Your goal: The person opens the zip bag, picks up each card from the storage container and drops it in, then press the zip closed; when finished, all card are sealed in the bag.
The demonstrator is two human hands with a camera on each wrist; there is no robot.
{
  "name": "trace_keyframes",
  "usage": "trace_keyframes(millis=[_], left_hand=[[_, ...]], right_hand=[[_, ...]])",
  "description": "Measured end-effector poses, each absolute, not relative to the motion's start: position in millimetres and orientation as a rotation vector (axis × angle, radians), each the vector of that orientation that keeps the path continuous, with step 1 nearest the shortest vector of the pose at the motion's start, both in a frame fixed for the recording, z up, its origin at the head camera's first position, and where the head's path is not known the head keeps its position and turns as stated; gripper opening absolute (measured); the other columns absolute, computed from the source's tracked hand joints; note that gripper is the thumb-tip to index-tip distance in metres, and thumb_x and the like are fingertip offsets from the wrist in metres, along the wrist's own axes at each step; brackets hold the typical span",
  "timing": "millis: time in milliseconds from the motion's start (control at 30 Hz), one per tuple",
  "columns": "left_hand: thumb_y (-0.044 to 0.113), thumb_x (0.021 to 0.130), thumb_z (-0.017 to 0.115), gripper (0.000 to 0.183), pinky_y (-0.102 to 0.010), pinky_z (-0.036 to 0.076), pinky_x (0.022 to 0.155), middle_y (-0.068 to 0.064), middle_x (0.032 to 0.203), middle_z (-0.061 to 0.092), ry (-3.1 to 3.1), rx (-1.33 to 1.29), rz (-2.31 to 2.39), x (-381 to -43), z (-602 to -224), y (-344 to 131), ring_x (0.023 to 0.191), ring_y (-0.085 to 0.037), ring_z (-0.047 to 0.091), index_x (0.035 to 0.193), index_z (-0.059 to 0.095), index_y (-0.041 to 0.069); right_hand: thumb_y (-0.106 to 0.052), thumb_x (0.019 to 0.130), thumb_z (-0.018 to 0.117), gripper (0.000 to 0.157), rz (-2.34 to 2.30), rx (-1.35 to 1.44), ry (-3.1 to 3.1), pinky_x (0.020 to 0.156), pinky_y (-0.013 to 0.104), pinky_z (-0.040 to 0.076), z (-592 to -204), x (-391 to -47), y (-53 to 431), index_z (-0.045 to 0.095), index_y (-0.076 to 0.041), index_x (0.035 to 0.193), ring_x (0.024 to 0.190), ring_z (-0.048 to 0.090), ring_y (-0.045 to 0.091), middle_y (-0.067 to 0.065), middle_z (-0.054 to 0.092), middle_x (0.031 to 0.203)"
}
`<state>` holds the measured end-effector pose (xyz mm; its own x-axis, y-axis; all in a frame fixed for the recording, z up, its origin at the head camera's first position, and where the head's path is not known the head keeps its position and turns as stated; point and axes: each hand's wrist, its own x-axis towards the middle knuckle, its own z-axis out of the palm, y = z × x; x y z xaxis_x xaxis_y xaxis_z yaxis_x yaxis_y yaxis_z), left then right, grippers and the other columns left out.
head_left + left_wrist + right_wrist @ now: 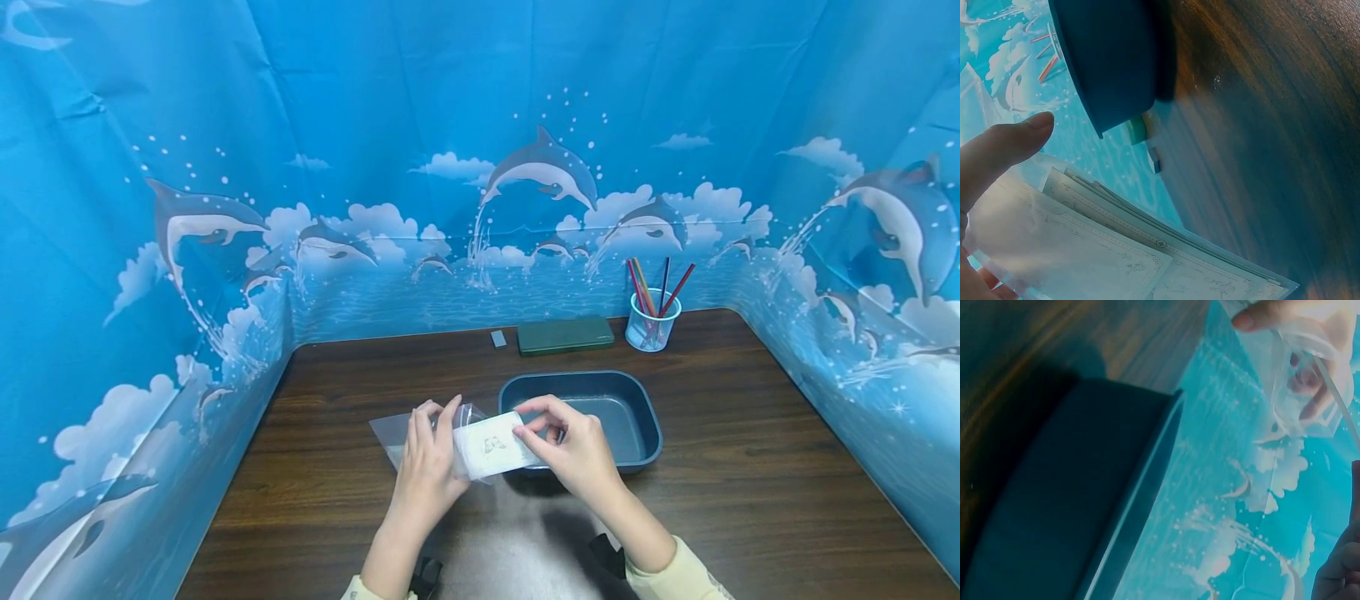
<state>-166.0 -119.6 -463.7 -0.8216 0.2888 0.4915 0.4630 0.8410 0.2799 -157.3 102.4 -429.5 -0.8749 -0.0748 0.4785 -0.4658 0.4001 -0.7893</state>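
My left hand (426, 468) grips a clear plastic bag (388, 432) above the table. White printed cards (491, 446) stick out of the bag's mouth, and a small drawing shows on the front one. At their right end my right hand (577, 450) pinches the cards between thumb and fingers. Through the left wrist view, several cards (1104, 240) with ornate borders lie fanned inside the bag, beside my left thumb (1013, 140). The right wrist view catches the cards' thin edge (1335, 394) between the two hands.
A dark blue tray (618, 425) sits on the wooden table (315, 517), just behind and below the right hand. Farther back are a green case (566, 336), a small grey block (498, 339) and a mesh cup (651, 332) of coloured pencils. Dolphin-print curtains (375, 125) enclose the table.
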Motion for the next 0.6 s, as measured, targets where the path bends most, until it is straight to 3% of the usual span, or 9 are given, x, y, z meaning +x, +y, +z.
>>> trace_keyframes(millis=[600], left_hand=[[0.024, 0.053, 0.096, 0.108, -0.047, 0.041, 0.1, -0.019, 0.129, 0.039, -2.564, -0.572, -0.515, -164.8, -464.7, -118.1, 0.119, -0.031, 0.037, 0.144, 0.039, 0.007]], right_hand=[[-0.016, 0.082, 0.078, 0.023, 1.396, 0.509, -2.237, 0.038, 0.02, 0.034, -450.5, -158.0, 75.8, 0.067, -0.023, 0.102, 0.046, 0.042, 0.0, -0.022, 0.065, 0.075]])
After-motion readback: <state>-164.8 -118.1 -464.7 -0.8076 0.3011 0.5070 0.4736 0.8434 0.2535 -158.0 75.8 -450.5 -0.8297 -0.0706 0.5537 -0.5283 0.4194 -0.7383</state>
